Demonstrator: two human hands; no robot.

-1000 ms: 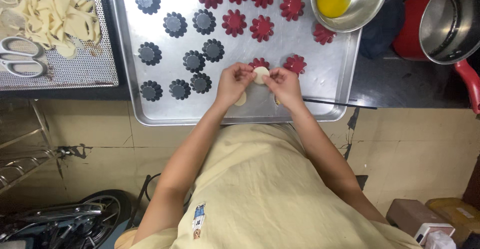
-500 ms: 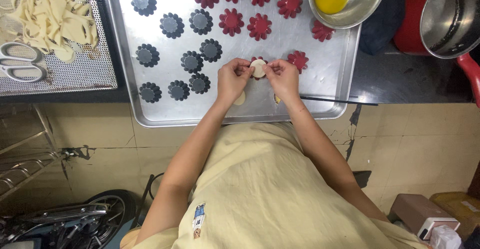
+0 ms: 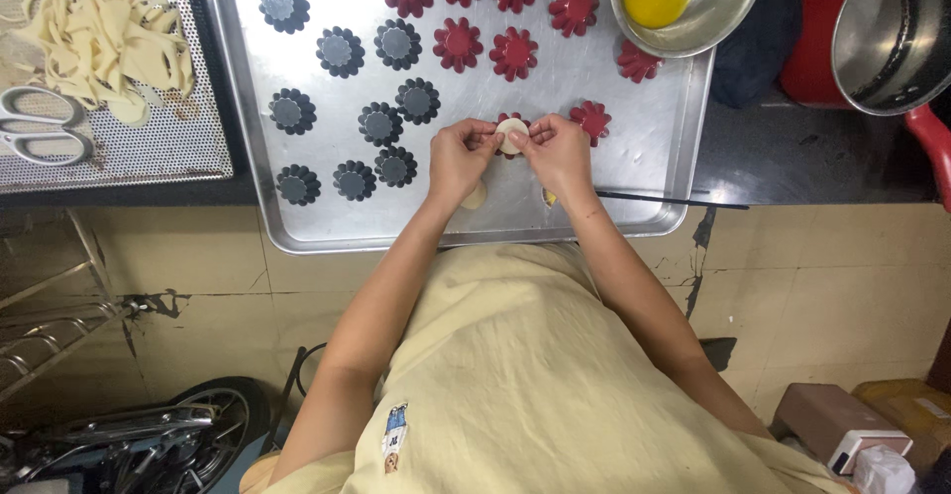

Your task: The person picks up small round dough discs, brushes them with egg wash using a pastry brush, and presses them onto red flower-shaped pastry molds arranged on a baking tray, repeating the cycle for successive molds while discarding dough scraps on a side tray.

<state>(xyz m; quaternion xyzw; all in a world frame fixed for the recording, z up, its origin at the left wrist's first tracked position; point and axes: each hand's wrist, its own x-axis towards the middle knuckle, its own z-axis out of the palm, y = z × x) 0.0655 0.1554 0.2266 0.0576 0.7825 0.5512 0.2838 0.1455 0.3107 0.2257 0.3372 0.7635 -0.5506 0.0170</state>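
We press a small round pale dough disc (image 3: 511,135) into a red fluted tart mould (image 3: 512,121) on the silver metal baking tray (image 3: 634,172). Our left hand (image 3: 460,157) and right hand (image 3: 560,150) pinch its edges with nearly closed fingers; next seems gentle, even pressing.

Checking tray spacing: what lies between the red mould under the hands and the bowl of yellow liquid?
In the head view, two red moulds and bare tray lie between the dough-filled mould and the bowl.
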